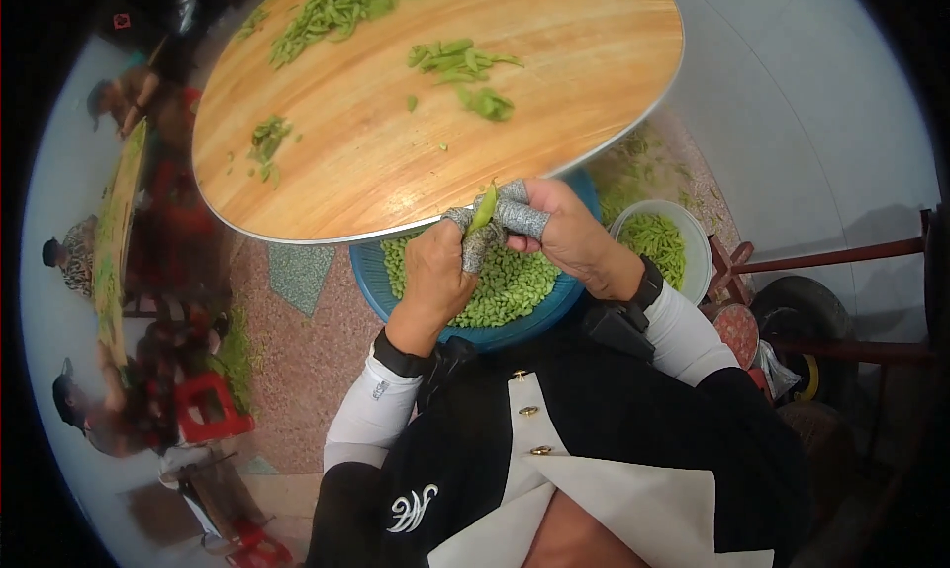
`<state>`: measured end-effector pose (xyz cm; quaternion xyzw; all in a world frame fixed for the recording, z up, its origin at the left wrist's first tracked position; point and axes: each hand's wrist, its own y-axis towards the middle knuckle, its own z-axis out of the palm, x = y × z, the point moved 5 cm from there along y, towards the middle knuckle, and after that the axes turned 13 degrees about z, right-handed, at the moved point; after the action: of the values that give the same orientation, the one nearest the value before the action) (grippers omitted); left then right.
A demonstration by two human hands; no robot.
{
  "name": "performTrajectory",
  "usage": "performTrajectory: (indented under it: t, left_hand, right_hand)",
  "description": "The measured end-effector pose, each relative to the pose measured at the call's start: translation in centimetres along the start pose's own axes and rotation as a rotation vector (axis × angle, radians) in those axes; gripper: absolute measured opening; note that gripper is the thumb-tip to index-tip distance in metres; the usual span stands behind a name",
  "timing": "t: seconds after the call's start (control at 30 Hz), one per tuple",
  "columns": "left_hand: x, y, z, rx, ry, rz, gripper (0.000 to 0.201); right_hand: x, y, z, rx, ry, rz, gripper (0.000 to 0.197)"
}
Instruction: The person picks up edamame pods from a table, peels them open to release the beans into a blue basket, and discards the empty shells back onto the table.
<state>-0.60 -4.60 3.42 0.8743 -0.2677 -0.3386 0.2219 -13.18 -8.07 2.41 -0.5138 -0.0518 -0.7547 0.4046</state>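
Between my two hands, just off the near edge of a round wooden table (396, 162), is a green bean pod (485, 208). My left hand (438, 271) pinches it with wrapped fingertips, and my right hand (562, 224) closes on it from the other side. Grey woven finger covers show on both hands. Below them a blue basin (371, 289) holds many shelled green beans (500, 296). On the tabletop lie a small cluster of pods (460, 61), a larger heap (332, 19) at the far side and a few green scraps (267, 138) at the left.
A pale bucket (700, 261) of green pods stands at the right, with loose green husks (638, 177) on the floor behind it. Reddish bars (831, 256) and a dark tyre-like ring (804, 306) are farther right. People sit around another table (119, 241) at far left, near a red stool (213, 410).
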Motion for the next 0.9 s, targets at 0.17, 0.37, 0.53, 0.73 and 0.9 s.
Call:
performTrajectory:
  t: [0.17,0.37,0.53,0.73,0.9]
  left_hand:
    - [0.3,-0.8,1.1,-0.213,-0.643,-0.222,0.019]
    - [1.0,-1.8,3.5,-0.349,-1.371,-0.584,0.035]
    - [0.8,-1.8,4.6,-0.3,-1.627,-0.789,0.046]
    - [0.8,-2.2,5.5,-0.15,-1.71,-0.821,0.047]
    - [1.9,-1.9,3.1,-0.171,-0.726,-0.407,0.026]
  right_hand:
    - [0.5,0.3,0.7,0.001,-0.161,-0.215,0.012]
    - [-0.4,1.2,0.0,0.028,-0.218,-0.326,0.014]
    - [-0.6,1.7,-0.7,0.006,-0.358,-0.432,0.015]
    - [-1.2,1.6,-1.3,0.016,-0.196,-0.247,0.009]
    - [-0.3,0.8,-1.1,-0.058,-0.14,-0.175,0.01]
